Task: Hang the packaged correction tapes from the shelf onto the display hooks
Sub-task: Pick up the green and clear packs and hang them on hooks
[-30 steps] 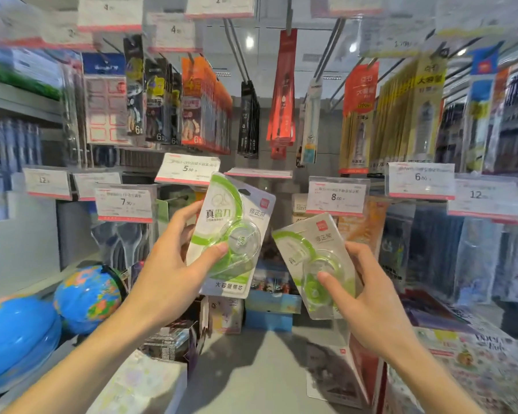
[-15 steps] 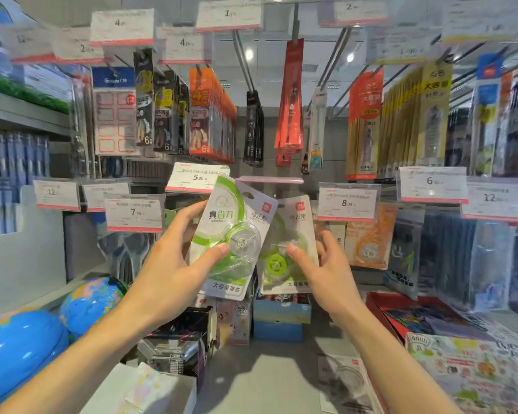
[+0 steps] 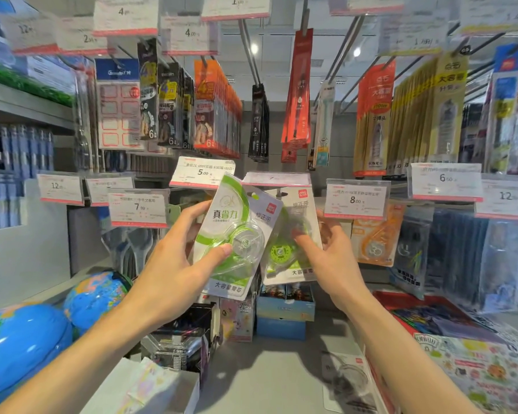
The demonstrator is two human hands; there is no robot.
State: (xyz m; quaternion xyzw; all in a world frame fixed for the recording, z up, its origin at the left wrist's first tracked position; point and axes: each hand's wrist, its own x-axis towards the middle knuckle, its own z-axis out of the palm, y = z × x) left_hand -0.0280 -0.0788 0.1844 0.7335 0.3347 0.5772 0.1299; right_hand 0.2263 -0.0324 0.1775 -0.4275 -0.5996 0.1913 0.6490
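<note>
My left hand (image 3: 174, 261) grips a green-and-white packaged correction tape (image 3: 237, 234), tilted to the right, thumb pressed on its clear blister. Just behind and to the right, my right hand (image 3: 329, 258) holds a second green correction tape pack (image 3: 290, 252) up under a display hook (image 3: 278, 192) that carries a pink-edged price tag (image 3: 277, 178). The pack's top hole sits at the hook's tip; whether it is threaded on I cannot tell. The left pack overlaps part of the right one.
Price tags and hanging stationery packs crowd the hooks all around, with orange tape packs (image 3: 377, 234) just right of my hand. Blue globes (image 3: 21, 351) sit at lower left. Boxes (image 3: 284, 309) stand on the grey shelf (image 3: 269, 377), and another clear pack (image 3: 347, 380) lies at lower right.
My right hand has carried its correction tape pack up and left, from beside the left pack to behind it at the hook. The left hand has stayed nearly still.
</note>
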